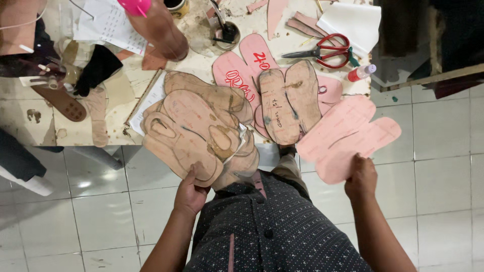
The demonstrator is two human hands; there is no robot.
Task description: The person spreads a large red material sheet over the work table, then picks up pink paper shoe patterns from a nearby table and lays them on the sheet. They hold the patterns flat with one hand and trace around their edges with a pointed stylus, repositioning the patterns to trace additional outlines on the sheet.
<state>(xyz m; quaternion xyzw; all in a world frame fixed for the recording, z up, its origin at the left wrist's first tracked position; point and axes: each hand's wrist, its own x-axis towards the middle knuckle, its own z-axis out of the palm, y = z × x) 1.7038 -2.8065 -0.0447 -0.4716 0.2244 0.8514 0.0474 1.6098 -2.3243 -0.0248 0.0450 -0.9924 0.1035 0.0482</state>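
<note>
The brown patterns, a fanned stack of sole-shaped card, hang over the table edge, pinched at their near end by the left hand so they stay splayed. The right hand grips pink patterns by one corner, apparently two sheets. Scissors lie behind.

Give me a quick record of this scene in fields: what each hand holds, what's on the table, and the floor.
left hand: grips a fanned stack of brown sole patterns
right hand: holds pink sole patterns by their lower edge
table: more pink and brown patterns, red-handled scissors, small bottle, papers
floor: pale glossy tiles
</note>
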